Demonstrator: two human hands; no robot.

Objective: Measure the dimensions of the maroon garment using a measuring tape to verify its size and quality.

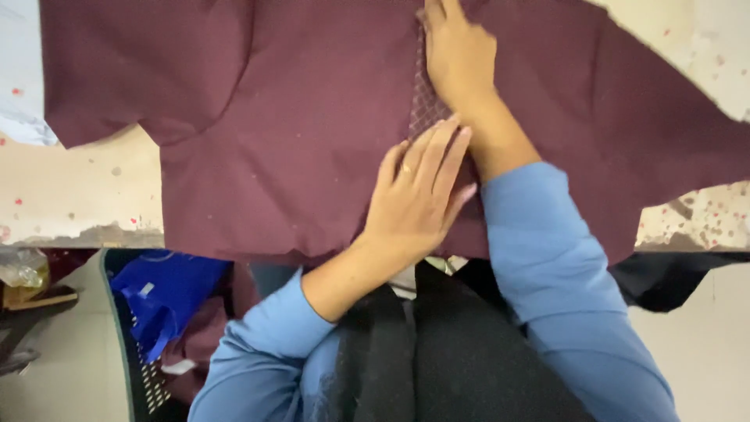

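Observation:
A maroon garment lies spread flat on a worn, paint-flecked table. Down its middle runs a narrow strip of patterned, netted trim. My left hand lies flat on the cloth near the table's front edge, fingers together, a ring on one finger, its fingertips on the lower end of the trim. My right hand presses flat on the cloth farther up, along the trim. Both arms wear light blue sleeves. Neither hand holds anything.
A dark plastic crate stands on the floor at the lower left with a blue bag and maroon cloth in it. Black fabric hangs off the table's right edge. A clear bag sits at the far left.

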